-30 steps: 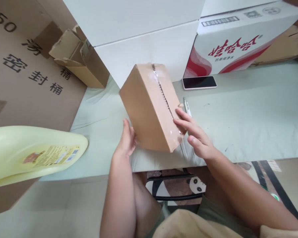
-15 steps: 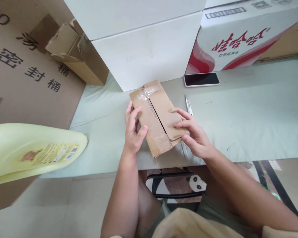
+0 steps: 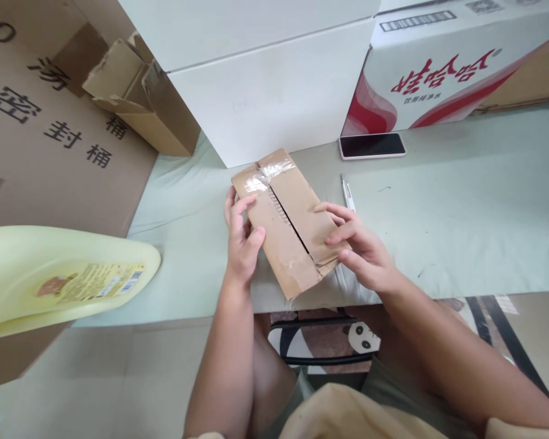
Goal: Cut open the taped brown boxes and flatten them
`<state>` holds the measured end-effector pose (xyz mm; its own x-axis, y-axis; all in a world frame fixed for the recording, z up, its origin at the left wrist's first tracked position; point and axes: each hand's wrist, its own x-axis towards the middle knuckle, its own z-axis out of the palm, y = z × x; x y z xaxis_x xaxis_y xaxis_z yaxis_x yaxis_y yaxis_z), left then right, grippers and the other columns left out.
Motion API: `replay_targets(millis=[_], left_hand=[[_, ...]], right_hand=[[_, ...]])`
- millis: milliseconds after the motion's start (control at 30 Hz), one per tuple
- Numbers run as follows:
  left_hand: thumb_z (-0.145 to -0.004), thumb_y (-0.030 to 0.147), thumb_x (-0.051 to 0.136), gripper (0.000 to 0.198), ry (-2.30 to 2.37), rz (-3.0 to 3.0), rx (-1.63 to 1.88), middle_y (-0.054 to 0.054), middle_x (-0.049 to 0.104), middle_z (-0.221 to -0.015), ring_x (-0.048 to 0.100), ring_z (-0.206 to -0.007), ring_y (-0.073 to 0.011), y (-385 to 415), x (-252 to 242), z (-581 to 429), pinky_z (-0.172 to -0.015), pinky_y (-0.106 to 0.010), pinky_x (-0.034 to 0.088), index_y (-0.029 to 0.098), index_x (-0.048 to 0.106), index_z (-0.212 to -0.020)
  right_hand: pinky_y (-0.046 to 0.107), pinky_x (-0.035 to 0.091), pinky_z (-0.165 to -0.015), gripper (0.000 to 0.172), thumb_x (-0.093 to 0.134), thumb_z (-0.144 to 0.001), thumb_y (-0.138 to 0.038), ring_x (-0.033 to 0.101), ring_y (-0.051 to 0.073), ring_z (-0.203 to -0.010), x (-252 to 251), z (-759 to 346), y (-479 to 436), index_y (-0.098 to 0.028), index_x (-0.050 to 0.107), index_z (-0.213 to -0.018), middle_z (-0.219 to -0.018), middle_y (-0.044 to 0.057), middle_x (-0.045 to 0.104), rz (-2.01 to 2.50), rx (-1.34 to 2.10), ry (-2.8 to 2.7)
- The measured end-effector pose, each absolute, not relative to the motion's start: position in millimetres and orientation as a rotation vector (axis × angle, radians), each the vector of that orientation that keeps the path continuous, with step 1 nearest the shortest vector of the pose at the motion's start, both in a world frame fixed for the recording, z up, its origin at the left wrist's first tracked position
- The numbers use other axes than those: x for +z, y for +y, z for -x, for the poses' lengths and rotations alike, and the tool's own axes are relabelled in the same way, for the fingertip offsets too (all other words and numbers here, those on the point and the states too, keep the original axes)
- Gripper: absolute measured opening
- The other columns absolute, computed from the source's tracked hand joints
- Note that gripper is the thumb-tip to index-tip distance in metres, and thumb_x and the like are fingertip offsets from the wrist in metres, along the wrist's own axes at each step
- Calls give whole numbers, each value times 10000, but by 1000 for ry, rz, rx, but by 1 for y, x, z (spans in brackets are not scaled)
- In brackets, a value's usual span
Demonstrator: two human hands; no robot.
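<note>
A small brown cardboard box [image 3: 286, 225] is held between my two hands, slanted over the front part of the cloth-covered table. Its two top flaps meet at a dark slit, and shiny clear tape crosses the far end. My left hand [image 3: 243, 238] grips the box's left side, thumb and fingertips bent over the edge. On the right side, my right hand [image 3: 359, 244] has its fingers on the top near the right edge, the thumb at the near right corner. A silver-white pen [image 3: 347, 192] lies just beyond my right hand. What the box contains is hidden.
White boxes [image 3: 274, 97] and a red-and-white carton [image 3: 439, 85] stand along the back. A phone [image 3: 372, 146] lies before them. At left are a large carton [image 3: 41, 140], an open small carton [image 3: 160, 116] and a yellow bottle [image 3: 73, 280]. The table's front edge runs below my hands.
The small box has turned slightly, its far end shifting left and its near end moving a little right and toward me. My left hand has moved slightly left with it.
</note>
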<state>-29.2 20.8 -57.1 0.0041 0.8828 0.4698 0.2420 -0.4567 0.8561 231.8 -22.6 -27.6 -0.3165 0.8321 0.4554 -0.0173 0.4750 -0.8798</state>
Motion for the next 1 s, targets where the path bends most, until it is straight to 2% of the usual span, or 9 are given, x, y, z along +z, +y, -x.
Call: replay_targets(millis=[133,200,300,367,433,700,800,900,1000], left_hand=[[-882,768,620,634,1160,-1652,1625,-45,274,-1696,229,-1633,-363,22,-54,36,-1294,-551,303,395,518,-1384],[-887,750,629,613,1179,-1611,1670,-70,389,-1606,336,-1576,-351,21,-50,36,-1251,-529,360,371,518,-1355],[-840,704,716,580,1212,-1473,1643,-67,579,-1270,615,-1198,-281,19,-43,33,-989,-423,528,339,525,-1249],[-785,682,777,589,1214,-1362,1624,-38,582,-1090,612,-943,-211,18,-40,31,-800,-340,515,325,533,-1185],[-742,685,807,616,1197,-1303,1630,-25,562,-1026,564,-845,-179,19,-37,30,-720,-308,470,317,537,-1156],[-765,648,783,583,1194,-1336,1605,-21,532,-1005,503,-799,-171,23,-38,33,-674,-305,416,308,518,-1158],[-769,644,763,557,1220,-1339,1583,-30,541,-1041,516,-817,-180,21,-39,36,-670,-307,425,313,532,-1153],[-767,680,748,577,1235,-1369,1563,-36,550,-1058,537,-831,-192,19,-40,37,-685,-319,450,323,538,-1168],[-761,708,762,603,1213,-1387,1531,-39,573,-1078,560,-848,-196,17,-41,33,-707,-324,476,331,550,-1182]], right_hand=[[570,459,-1220,198,625,-1034,-429,580,288,-1424,-26,-232,-23,-257,691,-961,-1505,78,580,668,1043,-1646],[557,483,-1201,223,630,-1029,-443,597,282,-1403,-25,-232,-23,-254,691,-928,-1481,78,598,663,1058,-1653],[565,480,-1202,243,638,-1020,-453,582,291,-1420,-23,-230,-23,-243,676,-903,-1469,101,600,741,1053,-1675],[569,475,-1204,251,627,-1023,-458,573,291,-1427,-22,-228,-23,-238,666,-907,-1463,113,597,791,1044,-1683],[564,478,-1198,267,605,-1032,-466,576,285,-1418,-21,-226,-24,-236,656,-909,-1460,118,591,811,1039,-1684],[504,520,-1130,271,579,-1021,-513,598,279,-1376,-26,-232,-20,-261,675,-994,-1401,85,641,827,1121,-1597],[466,574,-968,312,542,-983,-526,693,278,-1127,-34,-248,-7,-242,659,-1036,-1186,99,715,1264,951,-1473],[442,554,-820,378,605,-884,-482,680,265,-878,-41,-263,11,-205,656,-1135,-1077,112,722,1888,647,-1462],[444,528,-792,614,654,-812,-462,675,309,-897,-47,-268,22,-160,612,-1345,-1068,132,734,2158,544,-1590]])
